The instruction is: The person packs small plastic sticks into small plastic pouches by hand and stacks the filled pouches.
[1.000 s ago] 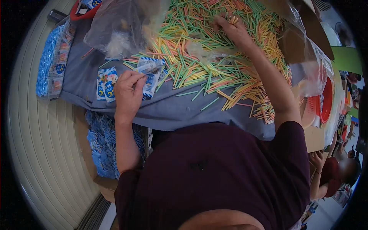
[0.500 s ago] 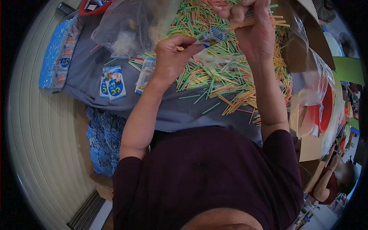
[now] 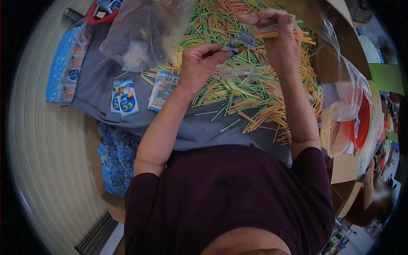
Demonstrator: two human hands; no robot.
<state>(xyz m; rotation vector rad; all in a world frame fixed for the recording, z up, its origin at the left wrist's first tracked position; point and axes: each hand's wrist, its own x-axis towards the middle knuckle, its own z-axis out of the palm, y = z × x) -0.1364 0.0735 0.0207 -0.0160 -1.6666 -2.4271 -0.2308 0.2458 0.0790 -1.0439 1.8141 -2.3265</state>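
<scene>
My left hand (image 3: 199, 66) pinches a small blue-and-white packet (image 3: 241, 41) over the pile of coloured sticks (image 3: 229, 91). Just right of the packet, my right hand (image 3: 282, 42) holds a bundle of orange, green and pink sticks (image 3: 302, 36), whose left ends point toward the packet. Whether the sticks touch the packet is hard to tell. Below my left forearm's far side, a clear-and-blue packet (image 3: 163, 90) lies on the grey cloth (image 3: 187, 129). Two overlapping blue-and-white packets (image 3: 127, 98) lie further left.
A bundle of packets in clear wrap (image 3: 66, 66) lies at the far left. A red basket (image 3: 102, 18) and plastic bag (image 3: 136, 38) are at the back left. An open box of blue packets (image 3: 117, 157) stands below the table edge. Another person (image 3: 367, 204) is at the far right.
My right hand has lifted a bundle of sticks from the pile and turned palm up. My left hand has moved right and up with a packet, close to the sticks.
</scene>
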